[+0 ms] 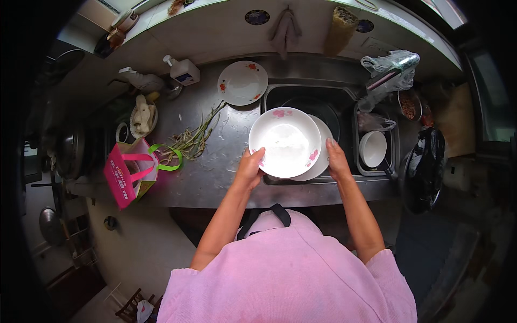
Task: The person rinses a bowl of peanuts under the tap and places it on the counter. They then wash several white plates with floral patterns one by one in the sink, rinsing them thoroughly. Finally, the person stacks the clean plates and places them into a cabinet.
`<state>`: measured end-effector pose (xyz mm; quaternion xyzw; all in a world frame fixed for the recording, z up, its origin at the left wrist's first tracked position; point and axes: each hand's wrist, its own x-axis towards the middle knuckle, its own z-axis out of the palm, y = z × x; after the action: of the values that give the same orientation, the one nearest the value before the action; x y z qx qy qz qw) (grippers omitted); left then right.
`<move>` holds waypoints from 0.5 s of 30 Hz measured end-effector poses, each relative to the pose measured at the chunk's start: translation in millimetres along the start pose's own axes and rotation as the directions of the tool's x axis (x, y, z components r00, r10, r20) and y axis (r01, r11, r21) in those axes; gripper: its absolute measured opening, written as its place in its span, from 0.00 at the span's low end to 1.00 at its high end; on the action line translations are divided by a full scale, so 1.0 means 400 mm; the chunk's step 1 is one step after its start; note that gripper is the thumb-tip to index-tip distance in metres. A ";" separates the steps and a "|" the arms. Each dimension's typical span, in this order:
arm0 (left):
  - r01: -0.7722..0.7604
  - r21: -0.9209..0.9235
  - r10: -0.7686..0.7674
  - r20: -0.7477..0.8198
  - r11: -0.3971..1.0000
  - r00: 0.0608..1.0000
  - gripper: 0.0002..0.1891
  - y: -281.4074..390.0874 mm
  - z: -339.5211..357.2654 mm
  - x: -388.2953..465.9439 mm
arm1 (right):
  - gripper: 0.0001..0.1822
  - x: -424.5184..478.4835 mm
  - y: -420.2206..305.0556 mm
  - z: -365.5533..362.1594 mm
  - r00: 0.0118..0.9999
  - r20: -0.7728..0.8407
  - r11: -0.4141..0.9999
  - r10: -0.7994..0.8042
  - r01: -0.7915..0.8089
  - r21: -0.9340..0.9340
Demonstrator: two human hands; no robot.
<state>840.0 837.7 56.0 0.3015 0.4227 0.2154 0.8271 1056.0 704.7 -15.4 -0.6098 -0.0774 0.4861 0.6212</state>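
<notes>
Over the left part of the stainless steel sink (347,89), a white plate with pink flowers (285,141) is gripped at its lower left rim by my left hand (249,169), thumb on top. A second white plate (322,161) lies under it and sticks out to the right. My right hand (338,159) grips that lower plate by its right edge. The plates hide much of the basin, where a dark round shape shows beneath them. Behind and to the left, a white plate with red flowers (242,82) rests on the steel counter (226,169).
Green stalks (196,137) and a pink shopping bag (125,173) lie left on the counter. Behind stand a pump bottle (185,72) and a basket with a pale cloth (143,117). White bowls (373,149) sit in the small right basin; a black plastic bag (426,169) lies beyond.
</notes>
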 end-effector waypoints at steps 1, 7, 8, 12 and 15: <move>-0.007 0.024 0.008 -0.022 1.000 1.000 0.21 0.001 0.001 -0.001 | 0.23 0.004 0.011 0.012 1.000 0.003 1.000 -0.004 0.004 -0.003; -0.110 0.050 0.111 -0.015 0.993 0.994 0.23 -0.003 -0.004 -0.009 | 0.24 -0.018 -0.008 0.062 0.997 0.067 0.997 -0.027 0.022 0.075; -0.123 0.049 0.124 -0.019 0.991 0.992 0.23 -0.002 -0.005 -0.009 | 0.24 -0.010 0.005 0.055 0.996 0.085 0.998 -0.031 0.026 0.064; -0.049 0.045 0.052 -0.058 0.998 0.997 0.23 0.001 -0.005 -0.003 | 0.25 -0.027 -0.027 0.087 0.996 0.078 0.981 0.042 -0.056 0.187; -0.032 0.034 0.035 -0.081 0.999 0.996 0.22 0.001 0.006 -0.004 | 0.25 -0.035 -0.044 0.107 0.993 0.077 0.965 0.094 -0.109 0.237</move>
<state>841.2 836.5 58.3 0.3129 0.4546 0.2344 0.8003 1028.2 727.9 16.7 -0.5171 -0.0067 0.5426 0.6620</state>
